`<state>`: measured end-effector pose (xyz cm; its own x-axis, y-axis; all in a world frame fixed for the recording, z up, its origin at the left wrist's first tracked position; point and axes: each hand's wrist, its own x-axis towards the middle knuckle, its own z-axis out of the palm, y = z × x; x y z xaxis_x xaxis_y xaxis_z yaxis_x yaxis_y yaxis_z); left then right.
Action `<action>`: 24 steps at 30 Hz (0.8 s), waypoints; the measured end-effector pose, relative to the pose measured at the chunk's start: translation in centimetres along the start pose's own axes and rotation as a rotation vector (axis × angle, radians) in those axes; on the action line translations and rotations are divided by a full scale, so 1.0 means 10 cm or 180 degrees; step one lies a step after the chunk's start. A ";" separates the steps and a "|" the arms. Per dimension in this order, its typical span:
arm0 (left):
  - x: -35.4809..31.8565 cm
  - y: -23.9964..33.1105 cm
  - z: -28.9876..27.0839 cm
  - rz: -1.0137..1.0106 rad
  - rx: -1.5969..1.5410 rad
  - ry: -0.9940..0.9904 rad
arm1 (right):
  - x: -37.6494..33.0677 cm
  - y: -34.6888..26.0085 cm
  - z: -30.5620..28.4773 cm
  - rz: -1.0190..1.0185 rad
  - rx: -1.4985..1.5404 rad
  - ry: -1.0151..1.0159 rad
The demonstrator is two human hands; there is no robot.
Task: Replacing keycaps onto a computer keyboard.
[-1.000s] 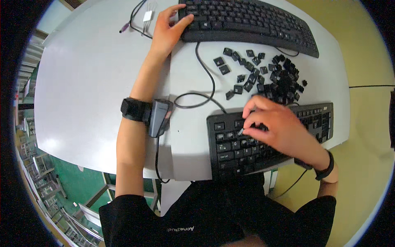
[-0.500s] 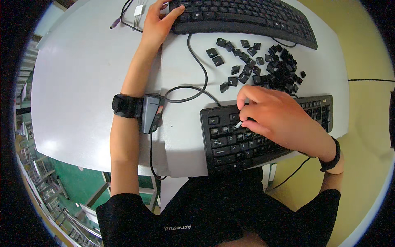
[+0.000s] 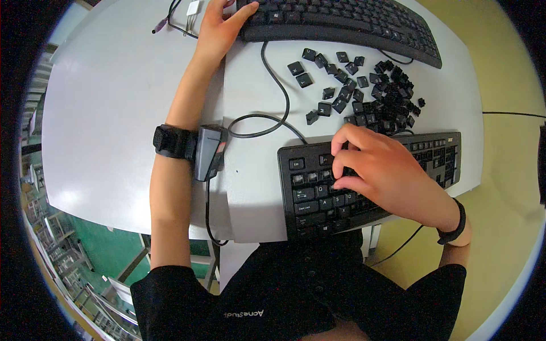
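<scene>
Directly beneath our right hand, its fingers curling down and holding nothing we can see, we are pressing the near black keyboard, lying left-to-right, while our left hand is resting flat against the far keyboard.

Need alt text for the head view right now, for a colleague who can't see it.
Right hand presses on the near black keyboard; left hand rests at the far keyboard's left end. Loose black keycaps lie between them on the white table.
</scene>
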<state>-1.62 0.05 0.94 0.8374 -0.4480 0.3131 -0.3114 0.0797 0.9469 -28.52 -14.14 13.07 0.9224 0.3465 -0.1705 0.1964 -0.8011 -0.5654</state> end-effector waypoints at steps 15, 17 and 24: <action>-0.03 0.11 0.05 -0.0273 -0.0132 0.0052 | 0.00 0.00 0.13 0.0036 0.0134 0.0592; -0.03 0.11 0.06 -0.0303 -0.0242 0.0031 | 0.02 0.00 0.12 0.0016 -0.0027 0.0458; -0.04 0.15 0.04 -0.0246 -0.0020 0.0042 | 0.14 -0.05 -0.02 -0.0342 -0.0657 0.0014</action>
<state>-2.61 -0.01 2.20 0.8647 -0.4413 0.2399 -0.2428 0.0510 0.9687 -27.28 -13.41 13.30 0.8939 0.4334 -0.1145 0.3570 -0.8428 -0.4028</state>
